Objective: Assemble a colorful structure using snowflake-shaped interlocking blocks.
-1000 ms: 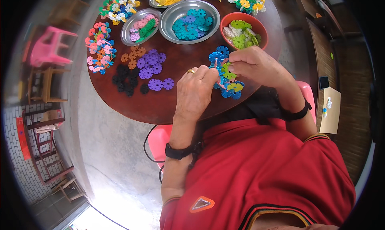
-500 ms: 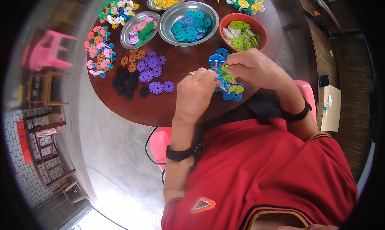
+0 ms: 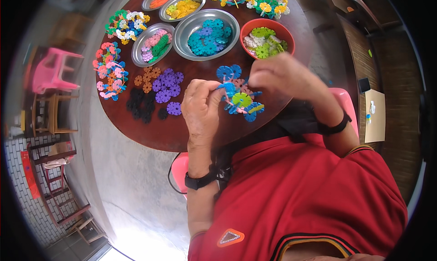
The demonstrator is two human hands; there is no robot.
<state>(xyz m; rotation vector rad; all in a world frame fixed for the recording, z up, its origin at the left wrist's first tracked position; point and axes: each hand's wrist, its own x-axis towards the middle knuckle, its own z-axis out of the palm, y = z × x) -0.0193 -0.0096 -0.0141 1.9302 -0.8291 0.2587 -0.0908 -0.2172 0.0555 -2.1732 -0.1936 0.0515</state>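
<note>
Holding the half-built snowflake cluster [image 3: 239, 99] in your left hand [image 3: 202, 106], your right hand's [image 3: 282, 76] fingers pinch one disc; piles of loose discs [image 3: 166, 86] remain.

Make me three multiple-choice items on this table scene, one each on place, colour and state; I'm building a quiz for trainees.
1. Where do the loose purple discs lie?
A in a bowl
B on the bare table
C on the floor

2. What colour is the bowl holding green and white pieces?
A red
B blue
C black

3. What is the left hand doing?
A resting flat
B pinching the multicoloured disc assembly
C gripping a bowl

Answers: B, the discs sit on wood; A, its rim is red; B, fingers meet the assembly.
</note>
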